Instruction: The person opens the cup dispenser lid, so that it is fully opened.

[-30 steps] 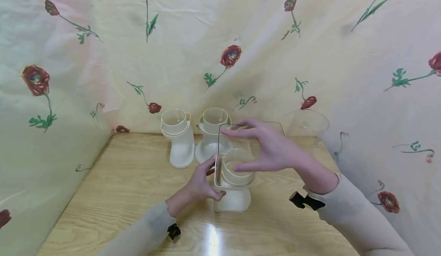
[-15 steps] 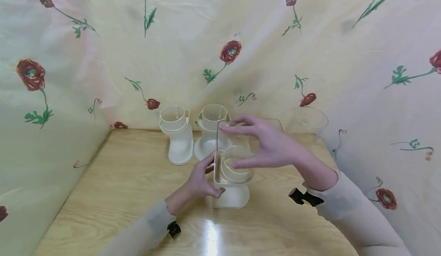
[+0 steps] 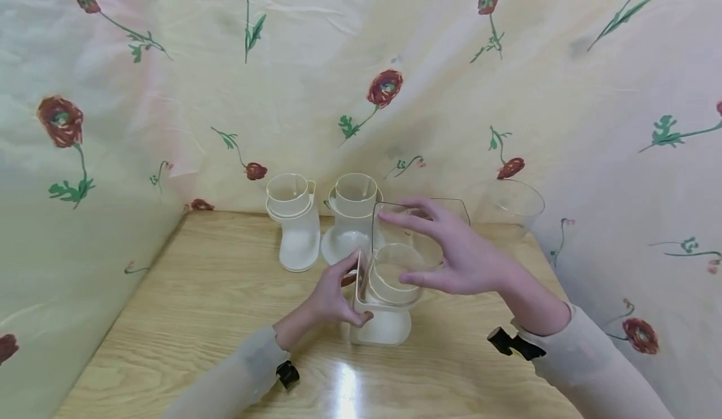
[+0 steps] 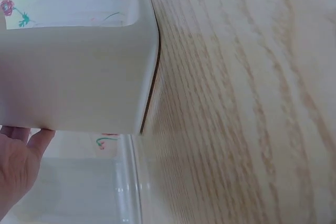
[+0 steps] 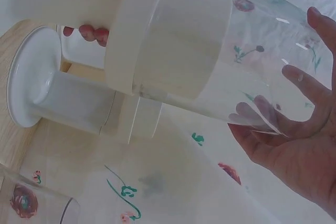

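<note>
A white stand (image 3: 383, 328) with a round collar rises from the middle of the wooden table. My left hand (image 3: 329, 297) grips its upper part from the left, thumb toward me and fingers behind. In the left wrist view those fingertips (image 4: 39, 140) lie at the edge of the stand's pale wall (image 4: 79, 80). Above the collar is a clear see-through container (image 5: 257, 30), its lower end around the collar's sleeve in the right wrist view. My right hand (image 3: 451, 253) holds the container near its wide upper rim, thumb and fingers spread on either side.
Two similar white stands with round collars, the left one (image 3: 299, 243) and the right one (image 3: 356, 209), are at the back of the table (image 3: 225, 319). Another clear container (image 3: 513, 200) is at the back right. Flowered cloth (image 3: 316, 93) hangs behind and along both sides.
My right hand and the clear container's upper left edge have shifted slightly to the right over the last half second. My left hand keeps its grip on the stand. The head view moves slightly.
</note>
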A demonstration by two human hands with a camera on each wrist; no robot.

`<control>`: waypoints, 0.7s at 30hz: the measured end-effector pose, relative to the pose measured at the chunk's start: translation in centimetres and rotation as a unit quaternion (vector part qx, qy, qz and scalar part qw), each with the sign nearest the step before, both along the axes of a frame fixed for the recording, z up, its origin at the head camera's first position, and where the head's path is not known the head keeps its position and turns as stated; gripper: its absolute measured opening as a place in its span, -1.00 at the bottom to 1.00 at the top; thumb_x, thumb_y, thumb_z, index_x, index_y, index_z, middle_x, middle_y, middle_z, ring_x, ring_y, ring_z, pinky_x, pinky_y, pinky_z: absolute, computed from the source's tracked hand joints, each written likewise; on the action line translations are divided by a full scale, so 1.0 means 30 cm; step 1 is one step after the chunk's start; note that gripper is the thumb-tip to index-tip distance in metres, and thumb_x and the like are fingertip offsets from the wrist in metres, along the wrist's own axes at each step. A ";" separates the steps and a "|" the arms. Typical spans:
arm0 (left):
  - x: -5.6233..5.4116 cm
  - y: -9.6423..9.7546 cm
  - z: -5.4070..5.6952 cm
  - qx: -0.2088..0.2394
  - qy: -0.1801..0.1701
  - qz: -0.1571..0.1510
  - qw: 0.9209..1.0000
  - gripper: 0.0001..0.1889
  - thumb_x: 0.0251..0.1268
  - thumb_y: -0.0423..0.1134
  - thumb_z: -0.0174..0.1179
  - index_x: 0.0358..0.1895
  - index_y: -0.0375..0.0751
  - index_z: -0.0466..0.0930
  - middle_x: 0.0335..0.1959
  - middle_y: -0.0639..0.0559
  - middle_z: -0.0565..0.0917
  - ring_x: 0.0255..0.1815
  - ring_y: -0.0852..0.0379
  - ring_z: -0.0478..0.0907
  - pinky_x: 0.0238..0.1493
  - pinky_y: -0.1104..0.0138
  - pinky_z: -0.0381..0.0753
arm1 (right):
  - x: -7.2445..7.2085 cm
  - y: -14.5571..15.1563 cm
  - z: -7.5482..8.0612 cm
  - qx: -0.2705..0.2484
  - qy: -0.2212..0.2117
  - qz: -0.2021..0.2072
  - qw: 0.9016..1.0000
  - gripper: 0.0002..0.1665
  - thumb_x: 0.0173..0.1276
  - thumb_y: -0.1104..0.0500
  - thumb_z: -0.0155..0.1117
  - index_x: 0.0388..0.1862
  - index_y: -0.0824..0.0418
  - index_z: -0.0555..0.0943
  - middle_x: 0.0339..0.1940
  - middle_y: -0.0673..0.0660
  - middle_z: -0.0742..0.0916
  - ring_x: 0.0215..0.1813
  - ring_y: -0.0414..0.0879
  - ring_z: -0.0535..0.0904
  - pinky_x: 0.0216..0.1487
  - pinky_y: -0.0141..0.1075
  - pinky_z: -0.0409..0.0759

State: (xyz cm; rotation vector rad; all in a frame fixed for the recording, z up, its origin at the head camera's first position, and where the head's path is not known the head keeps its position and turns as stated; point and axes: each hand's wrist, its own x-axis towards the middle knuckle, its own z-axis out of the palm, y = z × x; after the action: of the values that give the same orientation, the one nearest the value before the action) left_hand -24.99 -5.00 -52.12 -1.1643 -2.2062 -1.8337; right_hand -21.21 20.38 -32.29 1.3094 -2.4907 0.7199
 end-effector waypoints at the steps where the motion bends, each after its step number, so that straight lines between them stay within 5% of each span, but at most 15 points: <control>1: 0.000 0.003 -0.001 -0.001 -0.002 0.000 1.000 -0.13 -0.40 -0.39 0.62 0.23 -0.16 0.50 0.13 -0.16 0.69 0.24 -0.06 0.68 0.22 0.10 0.78 | 0.001 0.002 -0.002 -0.001 -0.002 -0.001 1.000 0.09 0.12 -0.02 0.72 0.63 -0.07 0.42 0.54 0.15 0.49 0.53 0.06 0.43 0.41 0.13 0.58; 14: 0.004 0.001 0.000 -0.011 -0.028 -0.002 1.000 0.09 -0.42 -0.35 0.63 0.48 -0.17 0.44 0.32 -0.15 0.67 0.36 -0.12 0.62 0.32 -0.08 0.70 | 0.012 -0.029 0.055 0.027 0.011 0.013 0.999 -0.08 0.25 -0.11 0.62 0.56 0.01 0.51 0.48 0.28 0.54 0.46 0.20 0.51 0.30 0.19 0.66; 21: 0.003 -0.004 0.009 -0.009 -0.033 -0.002 0.999 -0.03 -0.42 -0.34 0.63 0.36 -0.16 0.53 0.25 -0.15 0.69 0.28 -0.14 0.65 0.25 -0.01 0.76 | 0.009 -0.059 0.079 0.048 0.003 0.009 0.999 -0.09 0.28 -0.14 0.60 0.57 -0.02 0.50 0.47 0.30 0.53 0.46 0.18 0.49 0.32 0.16 0.65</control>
State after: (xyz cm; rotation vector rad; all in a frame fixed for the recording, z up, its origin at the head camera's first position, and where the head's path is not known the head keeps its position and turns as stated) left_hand -24.90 -5.13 -51.86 -1.1289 -2.2612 -1.8835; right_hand -20.93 18.61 -29.91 1.3653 -2.5407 0.6043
